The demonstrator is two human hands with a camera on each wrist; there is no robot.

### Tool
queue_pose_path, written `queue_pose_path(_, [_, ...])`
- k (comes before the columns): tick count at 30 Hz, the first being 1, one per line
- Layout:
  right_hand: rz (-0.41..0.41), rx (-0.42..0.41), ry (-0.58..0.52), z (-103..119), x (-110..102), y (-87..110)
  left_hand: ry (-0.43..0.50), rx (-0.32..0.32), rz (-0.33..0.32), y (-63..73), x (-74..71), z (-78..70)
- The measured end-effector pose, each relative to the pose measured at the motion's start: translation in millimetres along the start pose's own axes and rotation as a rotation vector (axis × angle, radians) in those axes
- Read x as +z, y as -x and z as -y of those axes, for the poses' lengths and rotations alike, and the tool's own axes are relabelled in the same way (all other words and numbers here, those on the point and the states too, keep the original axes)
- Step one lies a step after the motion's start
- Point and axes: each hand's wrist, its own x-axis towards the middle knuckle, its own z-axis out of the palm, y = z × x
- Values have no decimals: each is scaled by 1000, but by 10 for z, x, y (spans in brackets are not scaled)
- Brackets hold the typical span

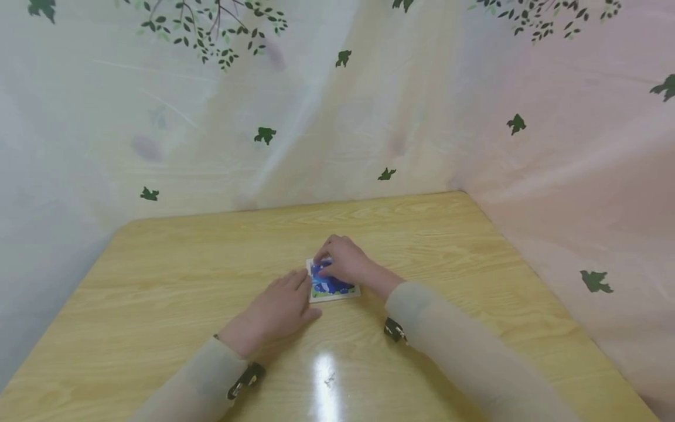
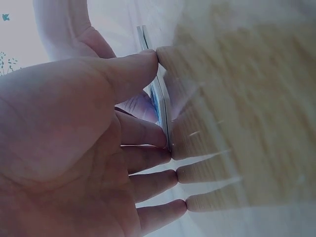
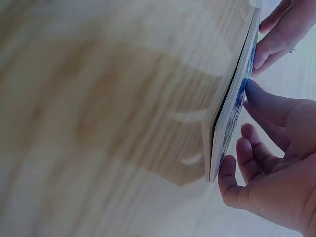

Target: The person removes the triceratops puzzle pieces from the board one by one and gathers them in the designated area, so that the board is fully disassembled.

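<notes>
A thin square picture board [image 1: 332,285] with a white border and a blue and green picture lies flat on the table. Whether its picture is made of separate pieces, I cannot tell. My left hand [image 1: 282,302] lies along its left side, the straight fingertips on the tabletop and beside the board's pale edge [image 2: 165,111]. From above, my right hand [image 1: 345,261] reaches over the board with loosely bent fingers. Its thumb [image 3: 254,91] touches the blue picture, and the little finger is near the board's edge. No loose piece shows between the right fingers.
The glossy wooden tabletop [image 1: 184,275] surrounds the board and reflects a bright light near me. Behind and to the right hangs a pale cloth [image 1: 327,117] printed with green leaves. A dark band with a small device [image 1: 246,380] sits at each wrist.
</notes>
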Motion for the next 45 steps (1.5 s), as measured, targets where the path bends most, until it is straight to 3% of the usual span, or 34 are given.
queue_pose_path(10, [18,11,-80,33,20,-42,11,22,-13,41,1,19])
queue_pose_path(21, [36,14,-153,5,28,-51,35,49,18,59,7,72])
queue_pose_path(36, [27,10,-179,28,-32,-44,-27,74,18,86,-7,75])
queue_pose_path(45, [11,-34,-365,-63,-131,-12,-54,62,18,72,28,75])
